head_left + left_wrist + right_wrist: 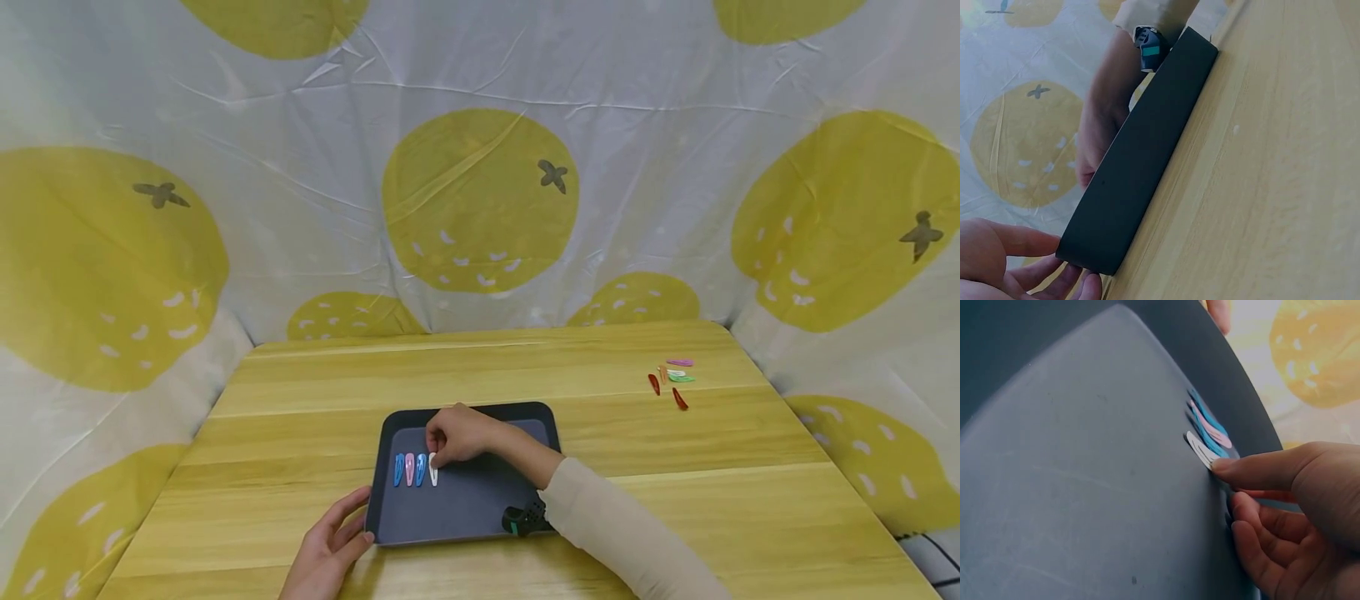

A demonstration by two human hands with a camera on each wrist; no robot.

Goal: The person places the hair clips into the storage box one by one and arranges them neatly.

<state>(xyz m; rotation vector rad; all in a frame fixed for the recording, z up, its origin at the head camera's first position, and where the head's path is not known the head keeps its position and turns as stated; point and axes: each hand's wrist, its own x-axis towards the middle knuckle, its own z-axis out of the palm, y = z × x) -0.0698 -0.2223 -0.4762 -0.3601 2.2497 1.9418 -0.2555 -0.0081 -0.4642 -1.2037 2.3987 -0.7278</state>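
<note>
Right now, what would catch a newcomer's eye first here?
Probably the dark tray at the near middle of the wooden table, where the right hand touches a white hair clip ending a row of blue and pink clips. More loose clips lie far right.

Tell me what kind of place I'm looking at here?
Probably a makeshift tabletop workstation, not a lived-in room: a wooden table walled in by a hung fruit-print cloth, with a dark tray of hair clips and more loose clips nearby.

Wooden table [750,467], white backdrop cloth [660,167] with yellow citrus print
</note>
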